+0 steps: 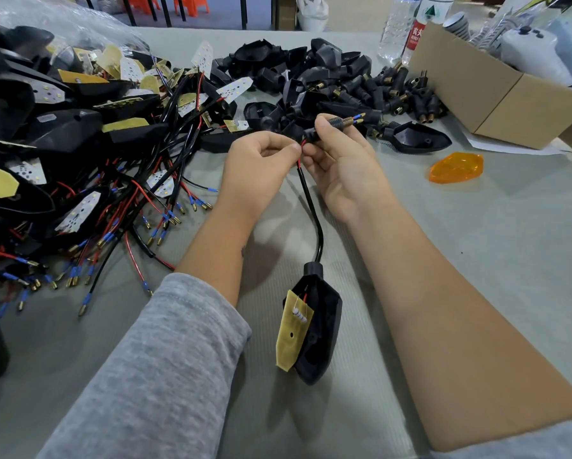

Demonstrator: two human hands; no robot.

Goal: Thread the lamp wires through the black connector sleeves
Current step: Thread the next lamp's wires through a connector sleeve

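Note:
My right hand (339, 160) grips a black connector sleeve (334, 124) with a threaded brass end. Blue-and-brass wire tips (359, 117) stick out of that end. My left hand (261, 160) pinches the red and black lamp wires (300, 160) right where they enter the sleeve. From there a black cable (312, 213) curves down to a black lamp housing (317, 329) lying on the table between my forearms. A yellow circuit board (293, 332) leans out of the housing.
A heap of wired lamp housings and LED boards (79, 154) fills the left side. Loose black sleeves and shells (327, 81) lie at the back centre. A cardboard box (496, 94), water bottles (400, 28) and an orange lens (456, 167) sit to the right.

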